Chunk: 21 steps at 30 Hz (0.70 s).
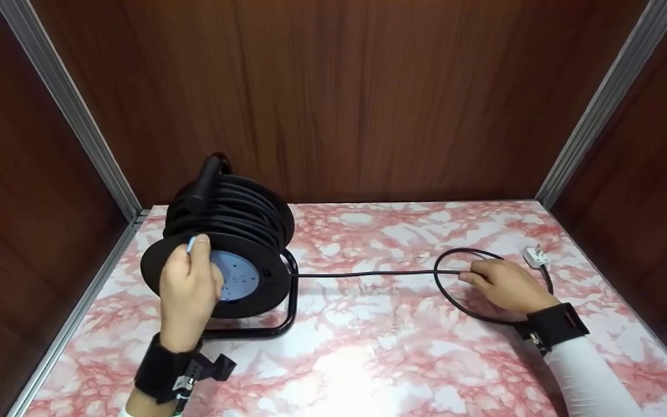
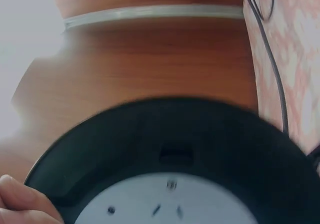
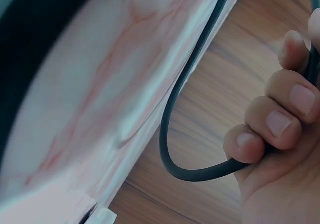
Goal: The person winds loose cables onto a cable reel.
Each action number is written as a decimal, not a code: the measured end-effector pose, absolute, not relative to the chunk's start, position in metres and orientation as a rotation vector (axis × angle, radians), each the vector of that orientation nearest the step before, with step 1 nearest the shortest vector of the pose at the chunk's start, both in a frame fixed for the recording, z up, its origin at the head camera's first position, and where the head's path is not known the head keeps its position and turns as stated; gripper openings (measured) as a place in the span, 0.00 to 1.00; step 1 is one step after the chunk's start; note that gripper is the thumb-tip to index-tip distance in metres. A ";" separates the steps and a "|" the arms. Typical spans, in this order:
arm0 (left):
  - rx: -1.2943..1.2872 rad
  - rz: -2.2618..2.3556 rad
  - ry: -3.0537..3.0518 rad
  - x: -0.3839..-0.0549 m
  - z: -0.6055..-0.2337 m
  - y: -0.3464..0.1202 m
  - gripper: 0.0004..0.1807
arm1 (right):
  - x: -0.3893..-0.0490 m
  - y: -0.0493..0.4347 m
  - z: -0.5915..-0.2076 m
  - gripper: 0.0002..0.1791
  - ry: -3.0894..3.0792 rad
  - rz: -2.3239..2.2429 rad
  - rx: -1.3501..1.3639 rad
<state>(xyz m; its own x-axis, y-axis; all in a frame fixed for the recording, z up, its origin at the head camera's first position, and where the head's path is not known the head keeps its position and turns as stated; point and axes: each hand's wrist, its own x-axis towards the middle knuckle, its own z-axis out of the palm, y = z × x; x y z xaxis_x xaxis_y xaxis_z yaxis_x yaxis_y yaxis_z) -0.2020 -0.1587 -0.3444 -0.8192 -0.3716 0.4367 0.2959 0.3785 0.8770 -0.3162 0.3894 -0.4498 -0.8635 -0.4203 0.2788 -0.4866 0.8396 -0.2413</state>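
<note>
A black cable reel [image 1: 272,284] with a pale blue socket face [image 1: 239,278] stands at the left on its tube frame [image 1: 291,307]. Curled in front of its face, my left hand [image 1: 190,289] grips the reel's small blue winding knob [image 1: 191,244], mostly hidden by the fingers. In the left wrist view, fingertips [image 2: 25,204] show at the disc's rim. At the right, my right hand [image 1: 507,282] holds the black cable [image 1: 368,273], which runs straight from the reel. The right wrist view shows its fingers curled round the cable [image 3: 200,174]. Beyond that hand the cable loops.
A white three-pin plug [image 1: 536,256] at the cable's end lies right of my right hand. The red-and-white marbled table [image 1: 345,341] is bounded by brown wood-grain panels [image 1: 333,104] at the back and sides, with metal corner posts [image 1: 73,104].
</note>
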 end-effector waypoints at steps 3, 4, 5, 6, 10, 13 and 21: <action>0.014 -1.532 -2.005 -0.203 -0.347 -0.154 0.28 | -0.316 0.389 -0.450 0.19 -2.806 0.452 0.693; -0.001 -1.541 -1.994 -0.203 -0.348 -0.152 0.28 | -0.316 0.389 -0.450 0.19 -2.806 0.454 0.690; -0.012 -1.546 -1.988 -0.203 -0.349 -0.151 0.28 | -0.316 0.389 -0.450 0.18 -2.806 0.455 0.687; -0.017 -1.544 -1.988 -0.203 -0.349 -0.149 0.28 | -0.316 0.390 -0.451 0.18 -2.804 0.457 0.685; -0.050 -1.525 -1.997 -0.204 -0.353 -0.142 0.28 | -0.317 0.390 -0.451 0.18 -2.803 0.466 0.703; -0.057 -1.515 -2.022 -0.203 -0.357 -0.136 0.28 | -0.318 0.389 -0.451 0.19 -2.807 0.459 0.719; -0.043 -1.444 -2.103 -0.205 -0.368 -0.120 0.27 | -0.317 0.386 -0.452 0.19 -2.830 0.441 0.731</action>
